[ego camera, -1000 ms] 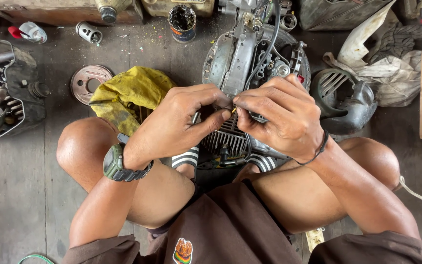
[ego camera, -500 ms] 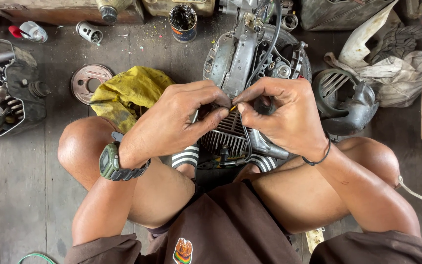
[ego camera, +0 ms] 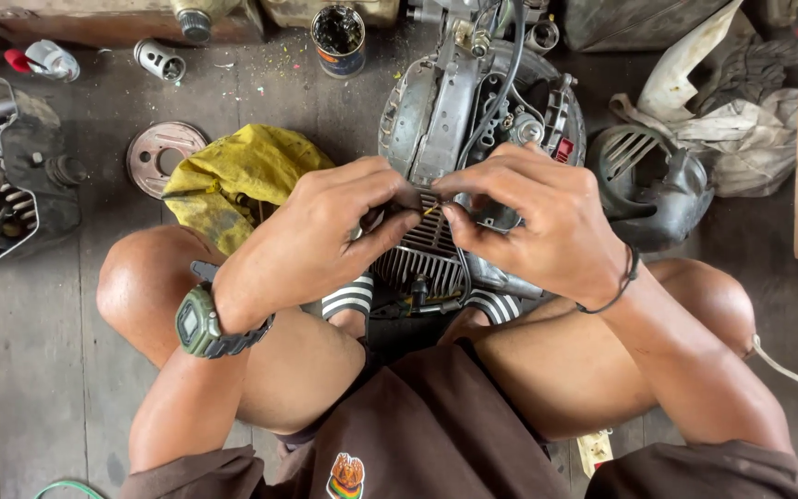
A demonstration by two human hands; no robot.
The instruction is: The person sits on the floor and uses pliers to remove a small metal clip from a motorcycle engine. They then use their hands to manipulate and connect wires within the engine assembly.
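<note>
Head view: left hand (ego camera: 311, 240) and right hand (ego camera: 538, 231) fingers pinched on a small yellowish wire tip (ego camera: 429, 211) above the engine (ego camera: 459, 111), mid-frame, fitting underway; steady alignment needed.

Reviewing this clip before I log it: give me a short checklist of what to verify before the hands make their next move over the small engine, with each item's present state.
1. Both hands on the part: left hand and right hand meet fingertip to fingertip over the grey finned metal engine. Ok.
2. Small yellowish piece pinched between the fingertips: visible, but what it is cannot be told.
3. Engine steadied: it sits on the wooden floor between the feet in striped sandals. Ok.
4. Crumpled yellow cloth clear of the hands: it lies beside the left hand. Ok.
5. Open dark tin can upright, away from the hands. Ok.
</note>
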